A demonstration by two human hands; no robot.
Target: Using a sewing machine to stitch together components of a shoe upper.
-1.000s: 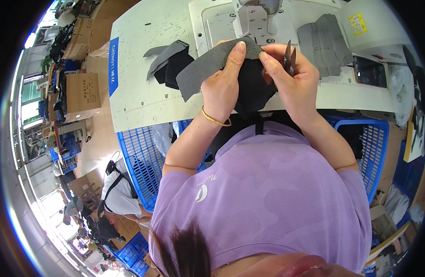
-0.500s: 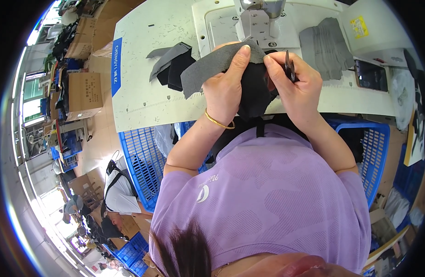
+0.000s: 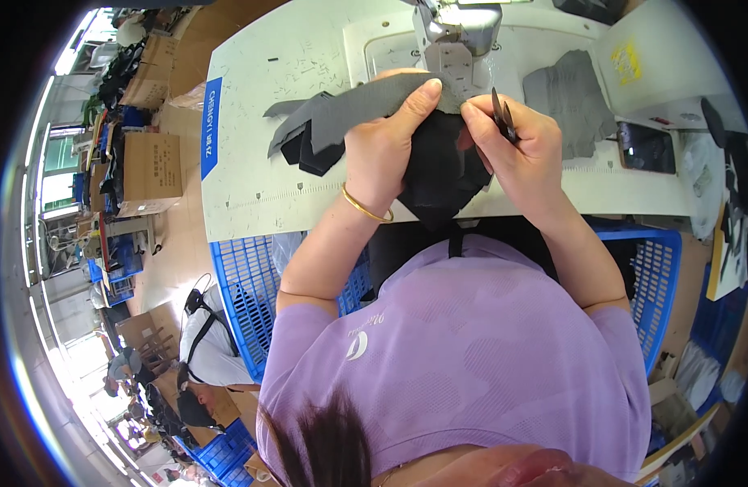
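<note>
My left hand point(image 3: 383, 150) is closed on a fabric piece, its thumb pressed on top near a seam. The piece has a grey strip point(image 3: 374, 97) reaching left and a black part point(image 3: 443, 174) hanging toward me. My right hand point(image 3: 521, 154) pinches the far right edge of this fabric between thumb and forefinger. Small dark thread snips point(image 3: 504, 120) are held in the same hand, blades pointing away from me. Left of my hands lie folded grey and black pieces point(image 3: 315, 158), partly under the strip.
Beyond my hands stands a sewing machine point(image 3: 459, 53) on a pale table point(image 3: 252, 162) strewn with thread bits. Stacked grey pieces point(image 3: 570, 101) and a dark phone point(image 3: 646, 148) lie to the right. Blue baskets point(image 3: 248, 276) sit below the front edge. Another person point(image 3: 211, 349) works at the left.
Both hands have shifted slightly left and toward me with the fabric. The black part now hangs lower and spreads wider. My right hand still holds the snips.
</note>
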